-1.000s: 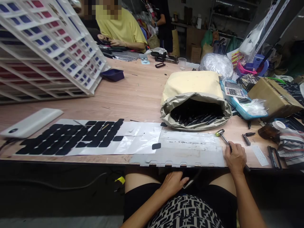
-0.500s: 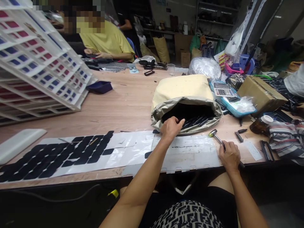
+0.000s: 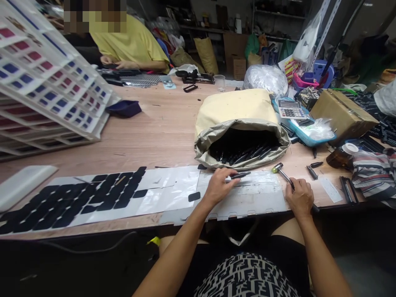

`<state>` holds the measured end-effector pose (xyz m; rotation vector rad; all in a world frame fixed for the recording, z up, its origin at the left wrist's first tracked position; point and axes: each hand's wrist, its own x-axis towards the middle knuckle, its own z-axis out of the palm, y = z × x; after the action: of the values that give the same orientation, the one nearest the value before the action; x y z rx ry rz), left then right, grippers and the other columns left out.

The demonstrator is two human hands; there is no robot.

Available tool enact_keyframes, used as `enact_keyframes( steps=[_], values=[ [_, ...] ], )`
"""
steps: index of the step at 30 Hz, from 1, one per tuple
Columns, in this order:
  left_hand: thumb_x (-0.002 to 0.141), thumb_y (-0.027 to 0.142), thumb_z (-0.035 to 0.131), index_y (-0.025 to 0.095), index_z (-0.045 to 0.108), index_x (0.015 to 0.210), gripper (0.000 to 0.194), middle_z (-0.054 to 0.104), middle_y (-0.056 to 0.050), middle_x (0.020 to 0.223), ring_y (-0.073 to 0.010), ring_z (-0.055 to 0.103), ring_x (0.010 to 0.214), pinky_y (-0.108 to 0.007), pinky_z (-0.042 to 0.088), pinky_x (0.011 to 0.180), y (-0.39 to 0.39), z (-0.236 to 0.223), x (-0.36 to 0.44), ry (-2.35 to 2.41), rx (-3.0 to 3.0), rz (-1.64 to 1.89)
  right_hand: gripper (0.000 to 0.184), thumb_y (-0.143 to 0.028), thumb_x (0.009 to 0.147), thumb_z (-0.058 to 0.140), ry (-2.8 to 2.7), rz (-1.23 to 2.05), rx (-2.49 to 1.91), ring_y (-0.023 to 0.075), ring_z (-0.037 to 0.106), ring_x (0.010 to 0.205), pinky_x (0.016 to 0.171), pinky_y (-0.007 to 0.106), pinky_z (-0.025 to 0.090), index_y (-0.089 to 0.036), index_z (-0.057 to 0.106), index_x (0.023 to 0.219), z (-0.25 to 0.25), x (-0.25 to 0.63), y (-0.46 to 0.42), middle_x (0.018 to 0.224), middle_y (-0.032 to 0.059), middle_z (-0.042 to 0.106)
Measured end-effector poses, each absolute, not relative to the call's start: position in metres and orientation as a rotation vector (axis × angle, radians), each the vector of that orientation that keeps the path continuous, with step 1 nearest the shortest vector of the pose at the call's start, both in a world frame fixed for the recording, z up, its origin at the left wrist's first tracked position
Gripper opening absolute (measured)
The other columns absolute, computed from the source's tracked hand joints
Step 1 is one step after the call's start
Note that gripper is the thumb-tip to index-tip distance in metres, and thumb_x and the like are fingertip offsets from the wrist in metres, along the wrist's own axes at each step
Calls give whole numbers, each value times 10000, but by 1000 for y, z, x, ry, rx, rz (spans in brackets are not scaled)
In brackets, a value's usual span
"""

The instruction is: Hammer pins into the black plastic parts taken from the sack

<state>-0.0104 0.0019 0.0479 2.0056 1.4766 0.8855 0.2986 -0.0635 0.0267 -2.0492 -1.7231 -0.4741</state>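
My left hand (image 3: pixel 220 184) pinches a slim black pen-like piece (image 3: pixel 240 175) just in front of the mouth of a cream sack (image 3: pixel 235 105). Inside the sack lie several similar dark pieces (image 3: pixel 255 154). My right hand (image 3: pixel 298 196) is closed around the handle of a small hammer (image 3: pixel 282 171), whose yellowish-tipped head rests at the table's right front. Under my left hand spreads a pale, tape-covered board (image 3: pixel 247 202). To its left, a white sheet (image 3: pixel 167 194) carries rows of black rounded patches (image 3: pixel 68 202), and one loose black patch (image 3: pixel 194 196) lies close by.
A white plastic basket (image 3: pixel 62 82) leans at the left beside a dark blue tray (image 3: pixel 125 108). On the right are a calculator (image 3: pixel 290 109), a cardboard box (image 3: pixel 343 111), a brown jar (image 3: pixel 342 156) and striped cloth (image 3: pixel 374 173). Across the table sits a person in yellow (image 3: pixel 133 41).
My left hand has drawn back from the sack's mouth toward me, now with a slim black piece between its fingers. My right hand keeps its hold on the hammer.
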Motion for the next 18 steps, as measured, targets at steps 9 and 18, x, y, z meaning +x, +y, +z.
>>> enact_keyframes(
  steps=[9,18],
  values=[
    [790,304,743,246,763,956,177,643,-24,881,-228,540,934,-362,445,838,-2,17,-6,1409,1929,814,339,-312,962,483,-1610,-154,-1865,216,615,945,809,328,460,-197,684,1209,41,273,-74,1016,85,689],
    [734,279,798,263,775,910,178,639,-3,842,-209,529,911,-352,427,823,2,16,-5,1416,1868,821,300,-265,982,480,-1839,390,-1431,179,674,979,878,316,545,-232,670,1213,61,203,-94,1058,68,712]
  ],
)
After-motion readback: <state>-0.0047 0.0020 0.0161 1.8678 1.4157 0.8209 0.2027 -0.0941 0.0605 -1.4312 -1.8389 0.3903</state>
